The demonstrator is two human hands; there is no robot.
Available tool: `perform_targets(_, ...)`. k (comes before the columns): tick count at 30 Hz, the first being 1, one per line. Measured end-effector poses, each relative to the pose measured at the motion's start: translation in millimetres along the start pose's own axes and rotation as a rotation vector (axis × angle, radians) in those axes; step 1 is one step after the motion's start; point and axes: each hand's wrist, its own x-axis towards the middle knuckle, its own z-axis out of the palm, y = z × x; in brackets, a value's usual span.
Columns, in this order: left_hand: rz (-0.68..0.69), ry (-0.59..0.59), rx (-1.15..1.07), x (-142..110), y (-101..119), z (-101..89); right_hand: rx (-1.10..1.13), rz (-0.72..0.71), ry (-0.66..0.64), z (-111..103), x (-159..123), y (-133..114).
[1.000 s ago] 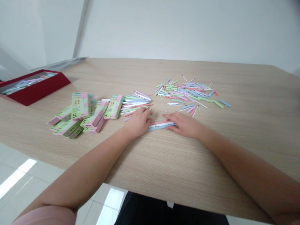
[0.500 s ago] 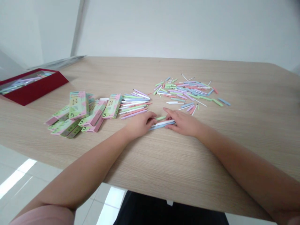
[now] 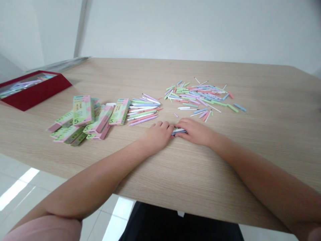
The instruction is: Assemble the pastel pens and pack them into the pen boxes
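Note:
Between my hands lies a small bundle of pens, white and blue ones showing, low on the table. My left hand is closed over the bundle's left end, its fingers covering most of that part. Around the right end, the fingers of my right hand are closed too. Just beyond my hands is a tiny purple piece. A row of pastel pens lies behind my left hand, tips pointing right. Farther back spreads a loose heap of coloured caps and thin white sticks.
Several green and pink cartons marked 5 are piled on the left of the wooden table, one more carton beside the pen row. At the far left stands a dark red box with pens inside. A pale wall rises behind.
My left hand has slid right along the bundle, closer to my right hand, and now covers more of the pens. The tiny purple piece has come into view. My right hand has barely moved.

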Motion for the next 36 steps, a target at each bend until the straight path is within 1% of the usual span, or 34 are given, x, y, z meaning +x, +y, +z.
perform_targets(4,0.019,-0.056,-0.01,1.0,-2.7,-6.1,0.059,0.007,-0.038,-0.2,2.2,-6.0)
perform_targets(7,0.016,-0.088,-0.017,1.8,-2.7,-8.4,0.066,0.005,-0.069,-5.0,1.3,-8.8)
perform_targets(10,0.022,-0.09,-0.027,2.1,-1.8,-7.2,-0.037,0.024,-0.116,-12.4,-1.9,-9.5)
perform_targets(13,0.027,-0.064,-0.024,1.6,-2.6,-3.8,-0.198,0.103,-0.154,-17.2,-5.2,-8.2)
perform_targets(16,0.039,-0.05,-0.027,0.7,-4.9,-1.8,-0.254,0.157,-0.184,-17.5,-6.4,-6.1)
perform_targets(18,0.037,-0.04,-0.04,-0.1,-6.6,-2.6,-0.225,0.166,-0.188,-18.0,-5.8,-6.1)
perform_targets(21,0.024,-0.035,-0.082,-1.8,-9.0,-7.3,-0.114,0.15,-0.173,-24.5,-4.0,-10.8)
perform_targets(23,0.016,-0.035,-0.131,-3.5,-10.5,-10.9,-0.061,0.141,-0.138,-32.6,-3.0,-18.2)
perform_targets(25,-0.015,-0.011,-0.193,-5.9,-11.6,-13.0,-0.02,0.163,-0.079,-40.6,-2.3,-28.8)
perform_targets(27,-0.068,0.042,-0.286,-8.9,-11.7,-12.9,0.074,0.208,0.018,-44.9,-1.9,-41.6)
perform_targets(28,-0.091,0.079,-0.353,-10.4,-11.0,-12.0,0.144,0.225,0.094,-44.7,-1.5,-48.5)
perform_targets(30,-0.11,0.177,-0.516,-12.6,-7.6,-9.2,0.278,0.213,0.255,-38.9,-0.5,-62.0)
perform_targets(31,-0.102,0.226,-0.602,-13.2,-4.7,-7.5,0.326,0.186,0.31,-33.3,0.1,-68.3)
perform_targets(32,-0.081,0.264,-0.684,-13.2,-1.0,-5.7,0.362,0.153,0.339,-26.5,0.9,-73.9)
perform_targets(33,-0.048,0.284,-0.761,-12.8,3.3,-3.9,0.388,0.123,0.342,-18.7,1.6,-78.6)
perform_targets(34,-0.011,0.29,-0.831,-12.1,8.0,-2.3,0.415,0.111,0.333,-10.6,2.3,-82.4)
perform_targets(36,0.056,0.284,-0.929,-9.9,17.0,0.4,0.454,0.129,0.354,4.6,3.5,-86.5)
